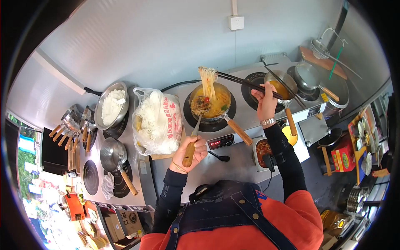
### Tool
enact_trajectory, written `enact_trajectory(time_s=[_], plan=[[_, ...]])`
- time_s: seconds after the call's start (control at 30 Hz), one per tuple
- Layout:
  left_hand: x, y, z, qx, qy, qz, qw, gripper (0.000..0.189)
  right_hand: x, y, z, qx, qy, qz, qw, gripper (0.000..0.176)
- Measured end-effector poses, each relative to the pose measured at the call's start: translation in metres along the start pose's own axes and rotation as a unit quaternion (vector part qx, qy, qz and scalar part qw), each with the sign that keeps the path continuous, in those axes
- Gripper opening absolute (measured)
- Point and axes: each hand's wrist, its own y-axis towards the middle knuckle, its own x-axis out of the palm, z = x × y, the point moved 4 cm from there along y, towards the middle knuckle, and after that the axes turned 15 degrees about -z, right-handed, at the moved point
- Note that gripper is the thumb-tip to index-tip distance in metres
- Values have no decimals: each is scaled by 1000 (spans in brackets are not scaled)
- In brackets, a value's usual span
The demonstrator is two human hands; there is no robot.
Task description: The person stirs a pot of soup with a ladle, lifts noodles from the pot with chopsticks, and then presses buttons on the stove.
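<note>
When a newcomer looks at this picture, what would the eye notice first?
Probably the noodles, raised by the chopsticks in the right hand above the pan near the centre. Just below, the left hand grips a wooden-handled utensil reaching to that pan. Left of it, the plastic bag with red print also stands out.

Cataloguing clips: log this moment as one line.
left hand: holding ladle | right hand: holding chopsticks | noodles: hanging from chopsticks over wooden-handled pan

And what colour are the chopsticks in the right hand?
The chopsticks are nearly black, in the head view.
</note>
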Motion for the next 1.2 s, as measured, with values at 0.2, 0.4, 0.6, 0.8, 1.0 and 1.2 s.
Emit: enact_trajectory(time_s=[0.2,0.4,0.6,0.8,1.0,1.2], plan=[[1,0,1,3,8,-3,1000,10,-5,-14,21,24,-78,-30,996,24],[-1,-1,1,0,2,1,1000,10,-20,-28,45,85,-244,-188,948,14],[1,2,3,1,6,1,1000,9,4,-30,-16,42,-382,-273,882,9],[2,4,5,6,6,10,1000,9,-7,-41,-12,18,-395,-253,883,14],[-2,8,7,5,12,14,1000,9,-45,-43,18,106,-237,-166,951,24],[-5,15,9,3,15,5,1000,11,-60,-53,16,162,-150,-73,973,27]])
